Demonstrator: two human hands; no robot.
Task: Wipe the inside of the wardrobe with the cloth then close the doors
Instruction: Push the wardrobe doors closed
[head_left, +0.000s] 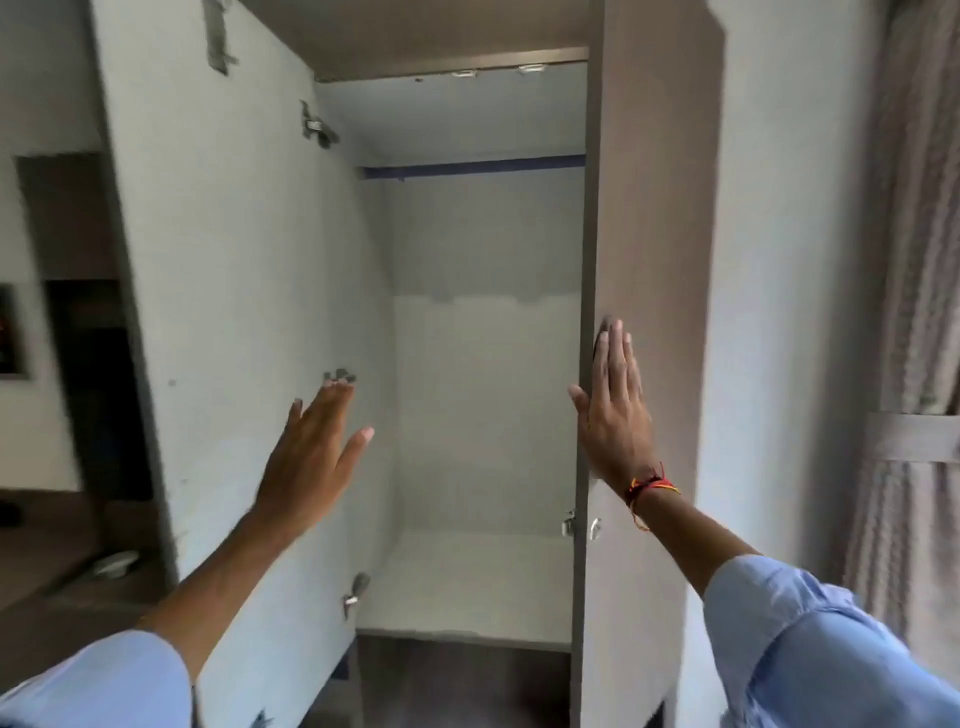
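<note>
While the wardrobe (483, 415) stands open, both doors are touched by flat, open, empty hands: left hand (311, 457) on the left door (234, 260), right hand (615, 415) at the right door (654, 208) edge.

Open gap between doors (654, 218)

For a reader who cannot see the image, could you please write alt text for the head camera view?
Two bare hands reach toward an open, empty wardrobe: the left hand spread flat near the inner face of the left door, the right hand flat on the right door at its edge. No cloth is visible.
</note>
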